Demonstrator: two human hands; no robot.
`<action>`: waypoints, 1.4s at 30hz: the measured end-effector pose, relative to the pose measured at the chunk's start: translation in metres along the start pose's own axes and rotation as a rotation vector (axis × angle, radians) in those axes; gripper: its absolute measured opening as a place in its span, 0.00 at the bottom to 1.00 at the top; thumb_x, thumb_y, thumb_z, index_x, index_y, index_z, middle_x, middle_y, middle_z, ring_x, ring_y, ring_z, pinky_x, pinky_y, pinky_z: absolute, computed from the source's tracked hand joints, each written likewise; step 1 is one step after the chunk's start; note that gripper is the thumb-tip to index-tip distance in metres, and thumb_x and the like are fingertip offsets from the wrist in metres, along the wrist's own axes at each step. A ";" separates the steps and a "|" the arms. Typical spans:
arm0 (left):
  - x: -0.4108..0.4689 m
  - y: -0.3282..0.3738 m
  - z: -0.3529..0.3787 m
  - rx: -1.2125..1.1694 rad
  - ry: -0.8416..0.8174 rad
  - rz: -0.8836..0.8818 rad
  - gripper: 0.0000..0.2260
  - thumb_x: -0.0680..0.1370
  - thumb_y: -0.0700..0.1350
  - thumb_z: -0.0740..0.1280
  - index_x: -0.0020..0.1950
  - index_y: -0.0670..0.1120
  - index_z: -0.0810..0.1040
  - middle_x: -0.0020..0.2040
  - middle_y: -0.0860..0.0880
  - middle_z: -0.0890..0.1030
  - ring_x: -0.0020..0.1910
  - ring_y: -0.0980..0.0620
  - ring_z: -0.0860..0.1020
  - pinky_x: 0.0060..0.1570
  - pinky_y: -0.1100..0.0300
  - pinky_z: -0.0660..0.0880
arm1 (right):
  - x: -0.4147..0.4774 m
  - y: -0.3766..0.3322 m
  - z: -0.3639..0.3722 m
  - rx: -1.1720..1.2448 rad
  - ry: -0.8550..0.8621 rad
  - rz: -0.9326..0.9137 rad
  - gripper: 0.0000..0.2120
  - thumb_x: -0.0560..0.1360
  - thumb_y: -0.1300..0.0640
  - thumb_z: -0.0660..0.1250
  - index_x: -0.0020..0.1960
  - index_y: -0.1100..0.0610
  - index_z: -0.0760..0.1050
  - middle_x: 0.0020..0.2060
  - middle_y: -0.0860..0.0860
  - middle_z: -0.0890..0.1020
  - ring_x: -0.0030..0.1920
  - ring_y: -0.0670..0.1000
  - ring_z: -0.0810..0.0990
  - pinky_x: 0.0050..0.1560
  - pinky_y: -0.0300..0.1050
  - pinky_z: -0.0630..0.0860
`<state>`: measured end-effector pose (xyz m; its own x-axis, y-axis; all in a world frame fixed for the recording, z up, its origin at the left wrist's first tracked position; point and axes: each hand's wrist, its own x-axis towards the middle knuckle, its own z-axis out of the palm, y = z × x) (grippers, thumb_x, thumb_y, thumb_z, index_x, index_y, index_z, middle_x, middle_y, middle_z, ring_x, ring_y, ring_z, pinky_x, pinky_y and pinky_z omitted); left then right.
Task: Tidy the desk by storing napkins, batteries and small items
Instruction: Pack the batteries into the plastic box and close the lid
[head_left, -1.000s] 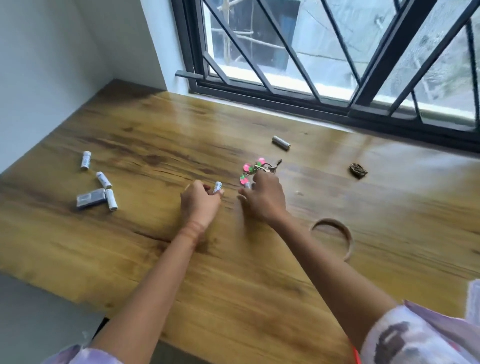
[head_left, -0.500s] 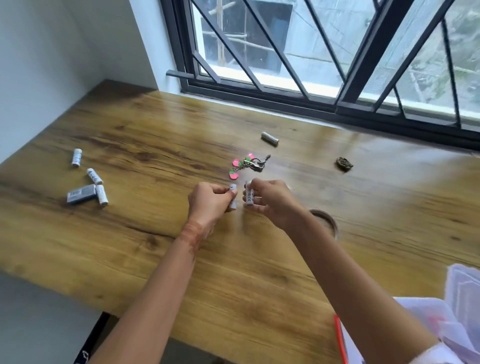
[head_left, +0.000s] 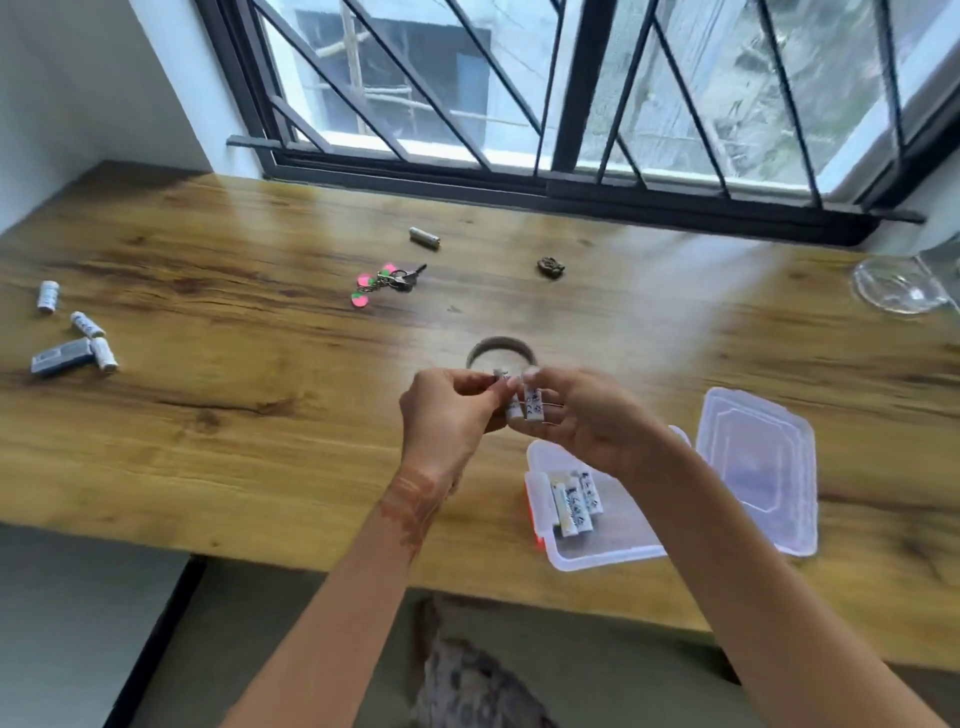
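Head view, items as I see them:

- My left hand (head_left: 447, 415): fingers curled, pinching a first battery (head_left: 511, 408) near its top.
- My right hand (head_left: 592, 426): fingers curled round a second battery (head_left: 534, 404). The two batteries touch side by side above the worktop (head_left: 260, 415).
- Clear box (head_left: 602, 553): open, just below my right hand, with stored batteries (head_left: 574, 501) inside.
- Lid (head_left: 756, 467): lying flat at the box's right.
- Loose batteries (head_left: 87, 325): three at far left.
- Single battery (head_left: 424, 237): near the window.
- Key ring (head_left: 387, 283): mid-worktop.

~9 batts (head_left: 533, 404), 1 keyring (head_left: 397, 280), 1 box (head_left: 608, 558), 1 lid (head_left: 756, 467).
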<state>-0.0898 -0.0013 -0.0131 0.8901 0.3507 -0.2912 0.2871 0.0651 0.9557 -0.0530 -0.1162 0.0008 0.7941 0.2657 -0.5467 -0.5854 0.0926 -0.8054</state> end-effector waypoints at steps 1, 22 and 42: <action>-0.008 0.001 0.009 0.015 -0.044 0.013 0.06 0.70 0.39 0.73 0.43 0.37 0.82 0.37 0.42 0.83 0.35 0.49 0.83 0.39 0.60 0.80 | -0.007 0.000 -0.011 0.014 0.000 -0.016 0.07 0.76 0.66 0.60 0.51 0.67 0.73 0.38 0.60 0.77 0.36 0.54 0.78 0.33 0.41 0.80; -0.042 -0.032 0.021 0.771 -0.179 0.226 0.24 0.73 0.44 0.71 0.68 0.48 0.71 0.66 0.50 0.74 0.66 0.52 0.72 0.64 0.62 0.67 | -0.025 0.056 -0.087 -0.702 0.415 -0.175 0.06 0.68 0.62 0.73 0.42 0.61 0.77 0.35 0.55 0.79 0.40 0.53 0.79 0.47 0.52 0.79; -0.024 -0.021 -0.001 0.650 -0.091 0.292 0.24 0.74 0.50 0.70 0.69 0.47 0.71 0.67 0.50 0.73 0.67 0.53 0.71 0.64 0.63 0.66 | -0.033 0.012 -0.042 -0.595 0.407 -0.474 0.07 0.70 0.62 0.71 0.47 0.57 0.78 0.39 0.55 0.84 0.42 0.53 0.83 0.51 0.53 0.79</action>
<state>-0.1175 -0.0100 -0.0261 0.9806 0.1876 -0.0571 0.1603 -0.5988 0.7847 -0.0796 -0.1647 -0.0004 0.9964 -0.0486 -0.0700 -0.0843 -0.4419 -0.8931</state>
